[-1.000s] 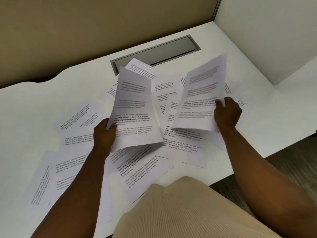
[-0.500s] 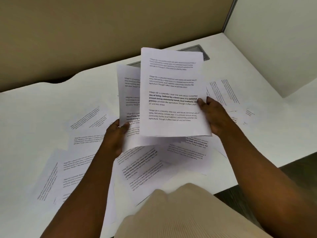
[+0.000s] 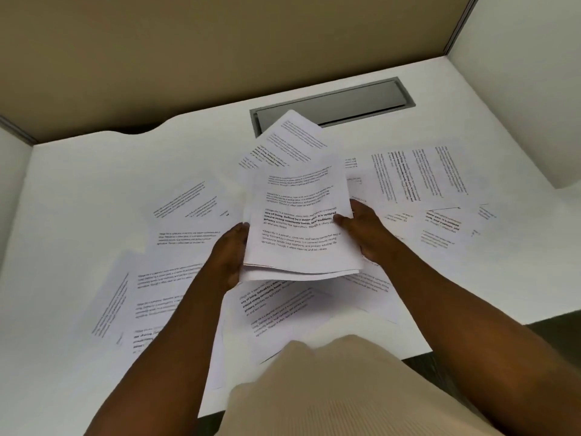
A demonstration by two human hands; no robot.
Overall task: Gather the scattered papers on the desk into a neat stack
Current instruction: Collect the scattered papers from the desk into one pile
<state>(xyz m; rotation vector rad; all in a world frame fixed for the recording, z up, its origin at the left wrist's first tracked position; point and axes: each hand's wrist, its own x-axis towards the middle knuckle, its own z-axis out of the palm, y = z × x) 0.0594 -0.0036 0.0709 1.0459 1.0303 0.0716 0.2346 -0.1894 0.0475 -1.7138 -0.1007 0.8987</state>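
- Left hand (image 3: pixel 231 258) and right hand (image 3: pixel 366 234) clamp a small sheaf (image 3: pixel 298 228) held above the desk (image 3: pixel 94 171).
- Most loose sheets (image 3: pixel 418 174) lie ungathered; task judged early.

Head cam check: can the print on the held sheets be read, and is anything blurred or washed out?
Head view: bold lines on the held sheets are partly readable, finer print soft; the beige garment at the bottom is blurred; loose papers at the left fade into the bright white desk; wide-angle lens bends the desk edges.

Head view looks steeply down, close over desk (image 3: pixel 94 184).
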